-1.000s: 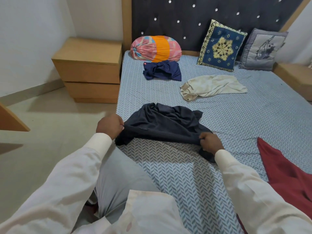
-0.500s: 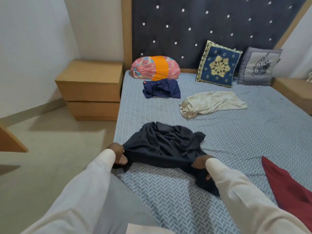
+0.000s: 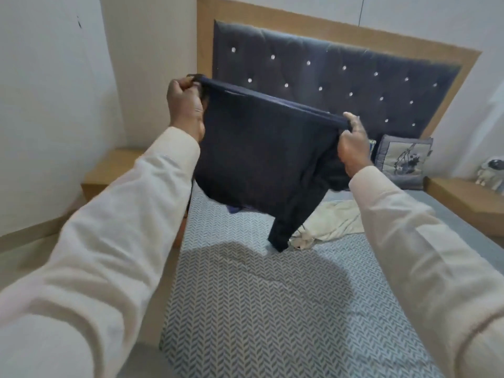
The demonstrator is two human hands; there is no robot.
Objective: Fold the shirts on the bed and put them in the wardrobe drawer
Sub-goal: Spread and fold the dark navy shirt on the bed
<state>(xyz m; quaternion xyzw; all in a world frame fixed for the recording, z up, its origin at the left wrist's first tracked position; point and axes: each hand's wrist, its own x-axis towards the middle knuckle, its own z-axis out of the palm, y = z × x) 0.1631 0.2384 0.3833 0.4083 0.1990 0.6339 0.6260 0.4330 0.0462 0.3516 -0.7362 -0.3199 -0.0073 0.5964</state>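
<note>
Arms outstretched, left hand (image 3: 185, 105) and right hand (image 3: 353, 143) each clenched on the dark shirt (image 3: 259, 148), aloft.

Left grip (image 3: 186, 107) and right grip (image 3: 353, 144) raised, clutching shirt (image 3: 259, 148).

Bed (image 3: 259, 309): blue-grey herringbone sheet, running out from the dark studded headboard (image 3: 327, 85).
Cream shirt (image 3: 335, 225): crumpled on the sheet, out from the headboard's right half.
Grey cushion (image 3: 403, 162): propped on the bed at the headboard's right end.
Blue garment (image 3: 234, 209): only a corner shows, on the sheet below the headboard's left half.
Shadow: broad patch on the sheet, well away from the headboard.
</note>
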